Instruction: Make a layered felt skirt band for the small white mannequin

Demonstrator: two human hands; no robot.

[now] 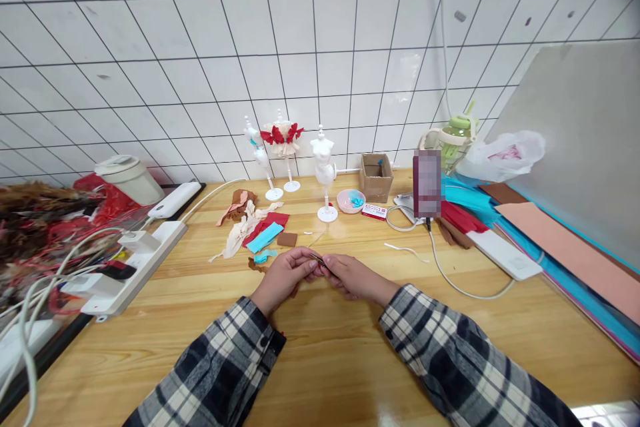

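Observation:
My left hand (290,275) and my right hand (353,275) meet over the middle of the wooden table, fingers pinched together. Between the fingertips is a small, thin dark item (317,257), too small to name. Just beyond my left hand lie a blue strip (265,237), a smaller blue scrap (265,256) and a brown rectangle (287,239). Behind them are red pieces (273,222) and cream crinkled strips (242,232). A bare white mini dress form (324,159) stands straight ahead. Another dress form wears a cream ruffle with red bows (283,135).
A pink bowl (345,202) with blue bits, a cardboard box (377,178) and a phone (426,185) stand at the back. Coloured sheets (575,250) lie along the right. A power strip (135,273) with cables borders the left. A white cord (470,292) loops across the right.

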